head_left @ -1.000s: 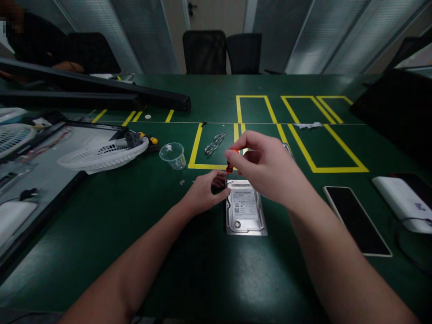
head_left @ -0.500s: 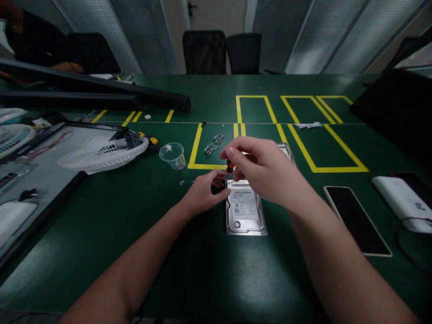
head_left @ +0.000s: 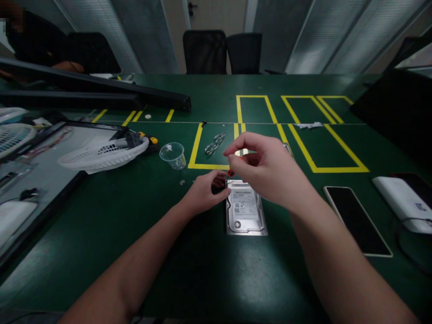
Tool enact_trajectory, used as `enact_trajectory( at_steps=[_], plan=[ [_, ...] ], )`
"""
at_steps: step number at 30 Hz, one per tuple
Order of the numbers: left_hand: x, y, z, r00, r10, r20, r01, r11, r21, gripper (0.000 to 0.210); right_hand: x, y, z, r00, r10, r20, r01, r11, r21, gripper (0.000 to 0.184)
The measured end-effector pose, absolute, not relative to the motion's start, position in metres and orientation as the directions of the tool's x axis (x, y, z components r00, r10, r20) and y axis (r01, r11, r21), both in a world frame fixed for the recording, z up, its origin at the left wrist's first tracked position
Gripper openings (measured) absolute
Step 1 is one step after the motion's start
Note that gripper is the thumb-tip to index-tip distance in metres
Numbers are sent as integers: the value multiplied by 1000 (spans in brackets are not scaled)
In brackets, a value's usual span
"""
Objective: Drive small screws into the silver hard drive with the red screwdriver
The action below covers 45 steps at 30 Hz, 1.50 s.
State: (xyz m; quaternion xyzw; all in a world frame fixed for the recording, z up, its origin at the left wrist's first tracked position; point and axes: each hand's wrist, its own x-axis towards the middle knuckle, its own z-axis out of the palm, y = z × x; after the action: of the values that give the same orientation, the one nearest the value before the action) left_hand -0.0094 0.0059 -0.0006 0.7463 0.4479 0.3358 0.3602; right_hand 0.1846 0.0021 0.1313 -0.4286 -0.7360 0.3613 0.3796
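Note:
A silver hard drive (head_left: pixel 245 209) with a white label lies flat on the green table. My left hand (head_left: pixel 205 192) grips its far left corner, the thumb on the near side and the fingers curled at the far end. Above that corner, my right hand (head_left: pixel 266 166) is closed around a small red and black screwdriver (head_left: pixel 231 173). The shaft points down at the corner; its tip is hidden by my left fingers. Small screws (head_left: pixel 182 182) lie left of my left hand. A clear plastic cup (head_left: pixel 173 155) stands behind them.
Glasses (head_left: pixel 215 143) lie beyond my hands. To the right are a phone (head_left: pixel 357 220) and a white power bank (head_left: pixel 403 202). A white fan grille (head_left: pixel 104 155) rests on a grey panel (head_left: pixel 84 135) at left. A person (head_left: pixel 43 45) sits at the far left.
My right hand has shifted slightly and turned a little on the screwdriver, so less of the handle shows. My left hand and the hard drive have stayed in place.

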Motion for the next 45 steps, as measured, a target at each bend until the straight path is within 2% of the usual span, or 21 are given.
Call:
enact_trajectory(
  at_steps=[5, 11, 19, 23, 32, 39, 42, 45],
  plan=[
    [-10, 6, -2, 386, 903, 190, 418, -355, 836, 31, 183, 3, 133, -413, 871, 267, 328, 415, -849, 15],
    [-10, 6, 0, 381, 909, 171, 414, -333, 847, 37, 184, 8, 131, -337, 910, 240, 349, 357, -866, 23],
    [-9, 6, -1, 384, 908, 168, 405, -329, 853, 38, 184, 6, 130, -292, 925, 245, 364, 344, -865, 13],
    [-9, 6, -1, 378, 911, 166, 415, -327, 849, 32, 184, 4, 134, -358, 895, 266, 376, 399, -836, 9],
    [-9, 6, -3, 376, 904, 206, 435, -368, 822, 27, 184, 4, 127, -332, 920, 207, 380, 332, -863, 29],
    [-9, 6, -3, 378, 901, 213, 429, -374, 822, 28, 184, 4, 130, -439, 856, 275, 282, 421, -862, 7],
    [-10, 7, -4, 377, 901, 213, 427, -373, 823, 29, 184, 5, 130, -463, 842, 277, 310, 446, -839, 19],
    [-10, 7, -3, 382, 903, 195, 410, -355, 840, 31, 184, 7, 128, -442, 855, 271, 321, 433, -842, 23]
  ],
)
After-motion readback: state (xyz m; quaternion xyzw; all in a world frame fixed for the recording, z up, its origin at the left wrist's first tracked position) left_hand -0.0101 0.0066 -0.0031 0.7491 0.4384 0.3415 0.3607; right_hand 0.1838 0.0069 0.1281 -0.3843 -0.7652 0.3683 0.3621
